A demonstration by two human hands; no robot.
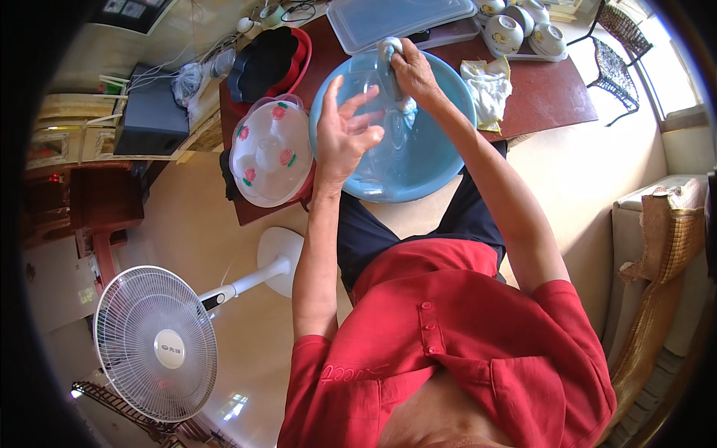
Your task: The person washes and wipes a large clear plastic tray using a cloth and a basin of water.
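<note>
A light blue plastic basin [431, 168] sits before me at the table's front edge. Over it, a clear plastic container [372, 168] is held up by my left hand [350, 131], some fingers blurred behind its see-through wall. My right hand [414, 73] grips a wet white-and-blue cloth [390, 47] against the container's upper right side. Part of the cloth hangs below the fingers into the basin. The container's full outline is hard to make out against the blue.
The red-brown table [552, 106] also bears a yellow-edged cloth [486, 92], upturned bowls [504, 35] on a tray, a translucent lid [392, 19], a rose-patterned cover [269, 154] and a black flower-shaped tray [260, 64]. A white standing fan [168, 347] is at left.
</note>
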